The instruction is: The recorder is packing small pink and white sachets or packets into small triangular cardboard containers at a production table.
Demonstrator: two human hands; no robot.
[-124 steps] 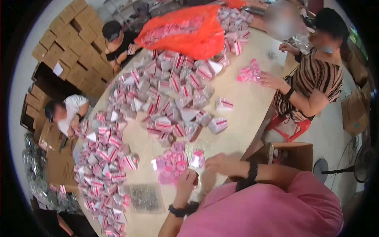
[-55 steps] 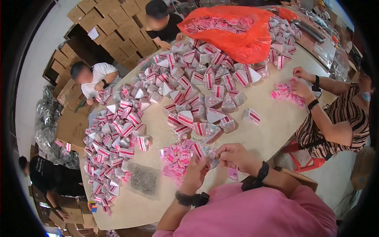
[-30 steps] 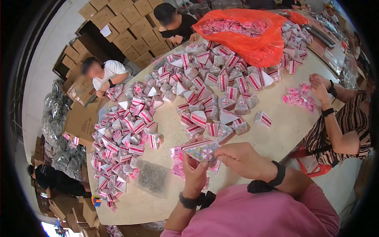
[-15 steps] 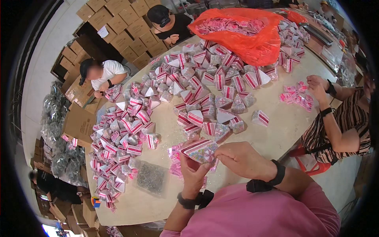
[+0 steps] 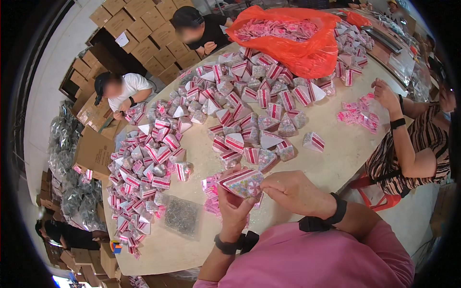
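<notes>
My left hand (image 5: 234, 209) is closed round a wedge-shaped clear bag (image 5: 244, 184) of colourful beads with a pink-and-white striped card along its top, held tilted above the table's near side. At the bag's right corner, my right hand (image 5: 294, 193) pinches thumb and fingers together; whatever lies between the fingertips is hidden. Under the left hand lie small pink printed packets (image 5: 211, 205). A clear shallow box (image 5: 181, 217) of thin dark metal pieces sits to the left. Just beyond the hands, a heap of similar wedge bags (image 5: 252, 139) begins.
More wedge bags (image 5: 139, 182) cover the table's left side. A red plastic bag (image 5: 307, 55) full of pink packets stands at the far side. Co-workers sit round the table (image 5: 336, 158); one at the right has pink packets (image 5: 357, 114) in front. Cardboard boxes (image 5: 144, 33) are stacked behind.
Both my hands and the bag keep nearly the same pose. The view has shifted slightly. At the right, the co-worker's hands have shifted a little.
</notes>
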